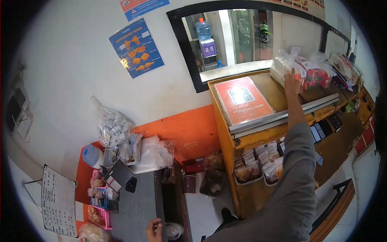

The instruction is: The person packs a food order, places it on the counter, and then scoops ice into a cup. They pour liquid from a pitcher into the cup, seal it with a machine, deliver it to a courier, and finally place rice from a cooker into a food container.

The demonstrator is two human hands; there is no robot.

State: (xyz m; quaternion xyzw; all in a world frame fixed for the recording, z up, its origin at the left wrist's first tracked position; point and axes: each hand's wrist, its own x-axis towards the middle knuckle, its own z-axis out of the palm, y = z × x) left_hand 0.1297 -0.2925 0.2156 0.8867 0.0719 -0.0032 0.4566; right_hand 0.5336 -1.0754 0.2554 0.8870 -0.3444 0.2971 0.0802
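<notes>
Wooden counter (264, 86) is under R hand (293, 82), touching bagged packs (316, 76), grip unclear; L hand (154, 230), half curled, near grey desk (137, 201), can't tell if open.

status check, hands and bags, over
Right hand at clear plastic bags on brown wooden counter. Left hand by grey tabletop. No visible obstruction at bags.

Sign (244, 101) lies left of bags (312, 74) on counter (261, 83); trays (250, 182) below.

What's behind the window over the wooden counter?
A purple and white water dispenser with a blue bottle; farther back, a green motorbike. Filled plastic bags cover the window's lower right; what's behind them is hidden.
</notes>
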